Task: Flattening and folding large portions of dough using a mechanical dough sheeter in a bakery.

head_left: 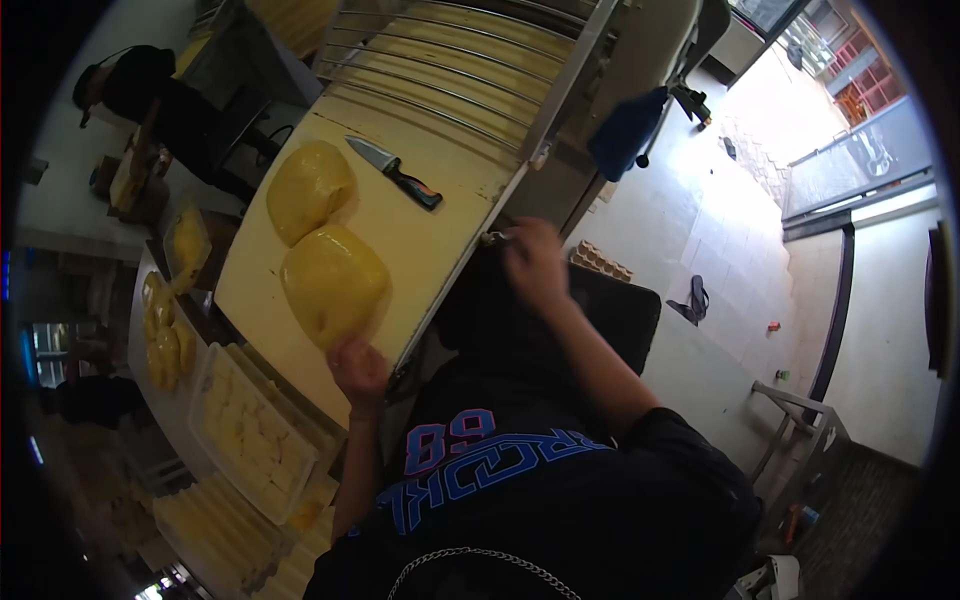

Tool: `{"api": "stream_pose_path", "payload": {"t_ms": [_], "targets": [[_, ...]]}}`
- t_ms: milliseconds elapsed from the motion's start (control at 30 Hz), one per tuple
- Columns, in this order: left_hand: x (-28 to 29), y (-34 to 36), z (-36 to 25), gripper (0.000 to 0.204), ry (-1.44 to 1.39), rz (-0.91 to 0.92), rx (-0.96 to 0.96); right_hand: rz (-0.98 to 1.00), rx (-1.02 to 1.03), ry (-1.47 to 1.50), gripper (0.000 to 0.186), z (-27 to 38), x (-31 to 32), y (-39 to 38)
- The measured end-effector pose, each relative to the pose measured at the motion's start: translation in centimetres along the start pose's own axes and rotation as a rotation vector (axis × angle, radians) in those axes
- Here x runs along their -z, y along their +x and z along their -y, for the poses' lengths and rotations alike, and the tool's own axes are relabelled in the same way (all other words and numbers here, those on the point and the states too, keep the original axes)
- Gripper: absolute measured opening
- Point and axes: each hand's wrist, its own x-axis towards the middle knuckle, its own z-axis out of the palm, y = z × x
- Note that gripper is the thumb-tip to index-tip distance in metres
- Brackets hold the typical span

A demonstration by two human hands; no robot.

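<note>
Two large, shiny yellow dough lumps, a far one [308,192] and a near one [335,283], lie touching on a cream work board [430,262]. Beyond them rests a knife [396,174] with a black and orange handle, blade pointing left. My left hand [358,372] is curled at the board's near edge, right by the near lump; whatever its fingers hold, if anything, is hidden. At the board's right edge my right hand [535,262] has its fingers drawn together beside a small metallic piece [493,238], which is too small to name.
Metal rails [450,80] span the board's far end. Left stand a clear tub [250,430] of pale yellow pieces and several yellow lumps [165,340]. A person [165,110] is at far left. Egg trays [600,262] and a sandal [692,300] lie to the right.
</note>
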Motion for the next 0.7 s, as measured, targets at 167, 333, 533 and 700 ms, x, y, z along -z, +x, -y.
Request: {"api": "stream_pose_path", "payload": {"t_ms": [167,333,533,700], "targets": [[-0.7,0.9,-8.3,0.024,-0.817,0.704,0.498,0.147,-1.006,-0.964,0.072,-14.4,9.9,-12.0],[-3.8,-3.8,-4.8,0.036,-0.85,0.774,0.273,0.042,-1.346,-0.534,0.089,-12.2,12.8,-23.9],[-6.5,-12.1,-0.2,0.043,-0.738,0.895,0.484,0.109,-1.172,-0.592,0.08,-13.0,12.4,-22.5],[-8.8,-18.5,1.8,0.049,-0.721,1.029,0.673,0.366,-1.195,-0.827,0.086,-21.9,16.5,-27.9]]}}
